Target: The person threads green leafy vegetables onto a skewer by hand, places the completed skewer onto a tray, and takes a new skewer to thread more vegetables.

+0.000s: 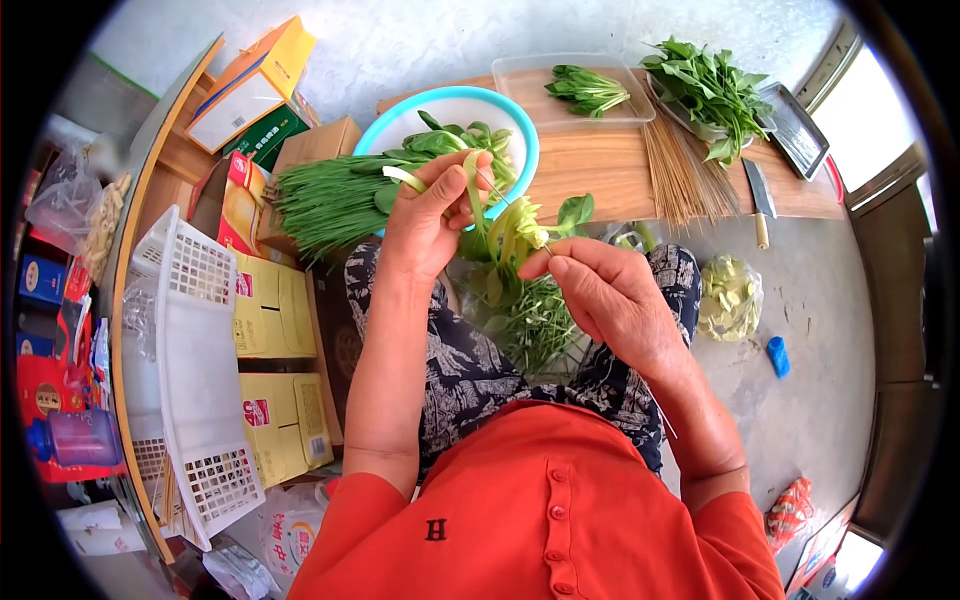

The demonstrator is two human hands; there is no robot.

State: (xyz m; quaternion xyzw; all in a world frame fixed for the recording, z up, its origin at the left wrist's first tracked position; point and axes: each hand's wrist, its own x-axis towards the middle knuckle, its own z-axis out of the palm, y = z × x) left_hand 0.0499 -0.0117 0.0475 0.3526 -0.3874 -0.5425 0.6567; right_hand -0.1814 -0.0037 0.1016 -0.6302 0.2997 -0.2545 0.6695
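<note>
My right hand pinches a thin skewer, whose lower end shows below my forearm. Pale yellow-green leafy vegetable pieces are bunched along it just ahead of my fingertips. My left hand is closed on a pale green vegetable strip, close to the skewer's tip. Behind my left hand, a white basin with a blue rim holds leafy greens. A bundle of long green chives lies at its left. Trimmings are piled below my hands, between my knees.
On the wooden board are a clear tray with greens, a heaped bowl of leaves, loose skewers and a knife. A bag of pale slices sits on the floor. White baskets stand at left.
</note>
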